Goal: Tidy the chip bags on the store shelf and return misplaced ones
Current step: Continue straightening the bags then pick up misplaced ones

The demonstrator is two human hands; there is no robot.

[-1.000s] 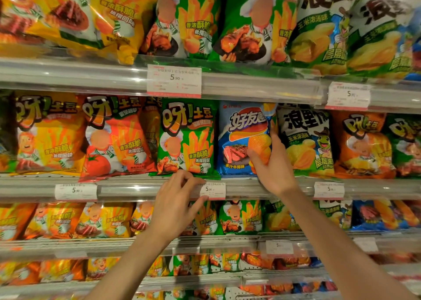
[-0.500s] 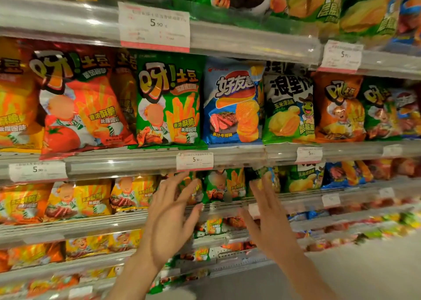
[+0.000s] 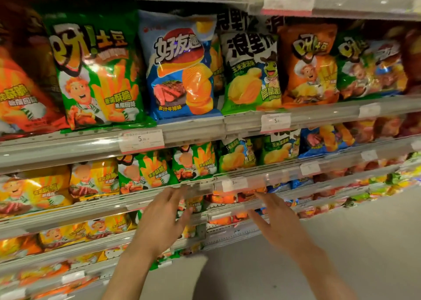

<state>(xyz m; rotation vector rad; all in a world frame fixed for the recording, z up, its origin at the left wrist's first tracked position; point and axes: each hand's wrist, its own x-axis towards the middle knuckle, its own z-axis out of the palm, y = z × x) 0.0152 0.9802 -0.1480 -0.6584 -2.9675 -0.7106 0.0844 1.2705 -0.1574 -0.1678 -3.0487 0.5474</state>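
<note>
Both hands empty, fingers spread: left hand (image 3: 159,222) and right hand (image 3: 278,222) hover below the blue bag (image 3: 180,71), probably between grabs. Blue bag stands upright on the shelf (image 3: 193,132), between green bags (image 3: 95,71); likely misplaced. Price tag (image 3: 141,140) beneath it; nothing blocks the reach.

A second ago the right hand (image 3: 276,217) grips the blue chip bag (image 3: 181,69) on the upper shelf; now it is off the bag and hangs lower, fingers spread, near the third shelf rail (image 3: 284,176). The left hand (image 3: 163,220) leaves the price tag (image 3: 141,140) and drops beside it, empty too.
</note>
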